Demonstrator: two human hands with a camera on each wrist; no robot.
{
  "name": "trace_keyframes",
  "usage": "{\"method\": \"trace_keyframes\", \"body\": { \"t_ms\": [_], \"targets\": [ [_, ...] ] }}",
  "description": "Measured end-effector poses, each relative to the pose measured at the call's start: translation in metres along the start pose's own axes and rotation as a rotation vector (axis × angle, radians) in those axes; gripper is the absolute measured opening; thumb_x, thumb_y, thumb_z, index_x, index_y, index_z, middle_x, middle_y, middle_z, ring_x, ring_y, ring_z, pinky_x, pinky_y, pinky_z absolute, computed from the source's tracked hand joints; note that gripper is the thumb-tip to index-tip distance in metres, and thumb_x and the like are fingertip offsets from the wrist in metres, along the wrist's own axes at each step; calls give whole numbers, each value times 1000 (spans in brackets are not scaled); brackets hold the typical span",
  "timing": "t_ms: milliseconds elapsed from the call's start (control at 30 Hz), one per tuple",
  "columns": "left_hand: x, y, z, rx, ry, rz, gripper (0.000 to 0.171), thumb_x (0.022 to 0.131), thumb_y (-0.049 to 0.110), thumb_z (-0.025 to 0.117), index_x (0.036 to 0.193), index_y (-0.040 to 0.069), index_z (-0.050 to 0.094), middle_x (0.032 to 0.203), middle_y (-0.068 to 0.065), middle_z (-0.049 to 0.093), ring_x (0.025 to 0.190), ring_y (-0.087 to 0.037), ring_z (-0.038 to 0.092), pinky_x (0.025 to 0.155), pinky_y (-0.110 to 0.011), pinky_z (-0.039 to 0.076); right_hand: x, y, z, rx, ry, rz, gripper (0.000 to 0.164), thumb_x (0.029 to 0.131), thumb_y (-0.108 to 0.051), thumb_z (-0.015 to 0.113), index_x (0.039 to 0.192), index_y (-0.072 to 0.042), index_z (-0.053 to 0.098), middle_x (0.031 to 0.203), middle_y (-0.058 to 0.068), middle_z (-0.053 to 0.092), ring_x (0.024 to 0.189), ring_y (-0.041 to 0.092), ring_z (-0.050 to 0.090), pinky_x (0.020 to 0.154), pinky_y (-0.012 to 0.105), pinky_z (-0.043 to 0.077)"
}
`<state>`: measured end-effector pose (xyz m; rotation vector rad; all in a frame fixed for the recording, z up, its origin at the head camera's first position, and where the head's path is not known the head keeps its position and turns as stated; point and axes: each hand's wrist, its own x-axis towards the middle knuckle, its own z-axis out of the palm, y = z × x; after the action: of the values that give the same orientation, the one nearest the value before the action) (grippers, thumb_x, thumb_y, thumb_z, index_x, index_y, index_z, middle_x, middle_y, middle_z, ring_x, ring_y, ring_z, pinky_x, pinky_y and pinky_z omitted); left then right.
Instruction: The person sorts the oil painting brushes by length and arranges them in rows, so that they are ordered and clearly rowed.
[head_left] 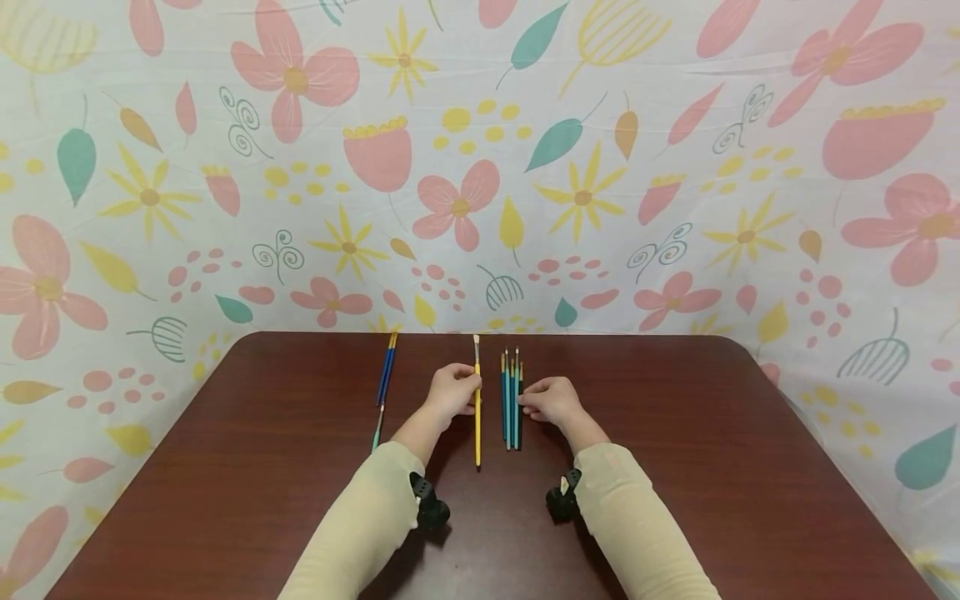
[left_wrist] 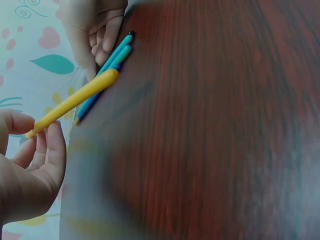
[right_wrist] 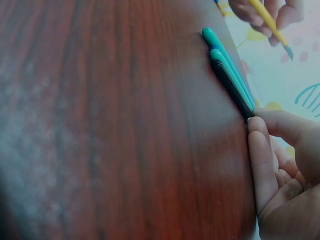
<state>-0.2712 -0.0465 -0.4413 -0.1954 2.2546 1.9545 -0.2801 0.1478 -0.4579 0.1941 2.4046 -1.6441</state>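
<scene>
Between thumb and fingers, my left hand (head_left: 452, 390) pinches a yellow paintbrush (head_left: 477, 427), pale bristles pointing away from me. The left wrist view shows this yellow paintbrush (left_wrist: 75, 102) raised, its rounded handle end toward the camera. To its right, several teal and blue paintbrushes (head_left: 509, 421) lie side by side on the table. At the right end of that row, my right hand (head_left: 553, 400) pinches a dark paintbrush (head_left: 521, 427). In the right wrist view, thumb and index finger meet on the dark paintbrush (right_wrist: 232, 90), against the teal paintbrushes (right_wrist: 235, 75).
On the left of the dark red wooden table (head_left: 660, 417), two blue paintbrushes (head_left: 386, 375) lie close together. A smaller teal paintbrush (head_left: 378, 430) lies just nearer than them, partly behind the left sleeve (head_left: 356, 521). A flower-patterned cloth (head_left: 465, 250) hangs behind the table's far edge.
</scene>
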Motion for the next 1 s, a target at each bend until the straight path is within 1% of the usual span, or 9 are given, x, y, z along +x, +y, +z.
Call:
{"method": "trace_keyframes", "body": {
  "t_ms": [33, 100, 167, 267, 400, 533, 667, 800, 1000],
  "targets": [
    [-1, 0, -2, 0, -3, 1, 32, 90, 14, 54, 119, 2, 57, 95, -13, 62, 64, -15, 59, 58, -30, 56, 0, 0, 0, 0, -1, -1, 22, 84, -10, 71, 99, 5, 67, 76, 8, 67, 62, 9, 63, 61, 26, 57],
    [-2, 0, -6, -6, -5, 0, 32, 89, 14, 53, 118, 2, 57, 98, -16, 63, 65, -21, 62, 57, -30, 56, 0, -1, 0, 2, -1, 0, 22, 83, -10, 71, 99, 5, 67, 76, 8, 67, 61, 9, 63, 61, 26, 57],
    [-3, 1, -10, -12, -10, -6, 32, 90, 16, 53, 119, 2, 56, 102, -19, 63, 69, -27, 65, 57, -30, 57, 0, -1, 0, 1, -2, -1, 22, 84, -10, 71, 99, 5, 67, 76, 8, 67, 62, 9, 63, 61, 26, 57],
    [-7, 0, -14, -19, -15, -10, 30, 91, 16, 54, 117, 1, 57, 105, -21, 62, 75, -31, 67, 58, -31, 57, 0, 0, 0, -4, -2, -1, 22, 84, -11, 70, 99, 5, 67, 78, 9, 67, 62, 10, 63, 62, 26, 57],
    [-11, 1, -20, -31, -17, -19, 31, 90, 15, 54, 117, -1, 56, 103, -21, 62, 68, -23, 65, 56, -29, 56, 0, 1, -1, -9, -3, 2, 22, 84, -11, 70, 100, 4, 67, 79, 10, 67, 63, 10, 63, 62, 26, 57],
    [-14, 0, -27, -36, -22, -29, 32, 90, 15, 53, 117, -2, 55, 102, -20, 62, 64, -19, 63, 54, -28, 55, 0, 1, 0, -10, -3, 2, 22, 84, -11, 70, 99, 4, 67, 79, 9, 67, 63, 10, 63, 62, 26, 57],
    [-17, -1, -36, -25, -36, -33, 31, 91, 15, 52, 118, -1, 53, 104, -22, 64, 68, -23, 67, 56, -29, 56, 0, 1, 0, -5, -2, 0, 22, 84, -11, 70, 99, 4, 67, 78, 10, 67, 63, 10, 63, 62, 27, 57],
    [-21, -3, -47, -15, -54, -22, 35, 92, 13, 52, 123, -3, 51, 100, -20, 67, 77, -30, 69, 59, -31, 57, 0, 2, 0, -2, -1, -2, 22, 84, -10, 70, 100, 5, 67, 78, 10, 67, 63, 10, 63, 61, 27, 57],
    [-30, -7, -66, -20, -77, -21, 47, 90, 9, 52, 135, -1, 45, 100, -22, 67, 73, -28, 69, 58, -33, 57, -2, 0, 0, 1, -3, 2, 22, 84, -10, 70, 100, 5, 67, 77, 10, 67, 62, 10, 63, 61, 27, 57]
  ]
}}
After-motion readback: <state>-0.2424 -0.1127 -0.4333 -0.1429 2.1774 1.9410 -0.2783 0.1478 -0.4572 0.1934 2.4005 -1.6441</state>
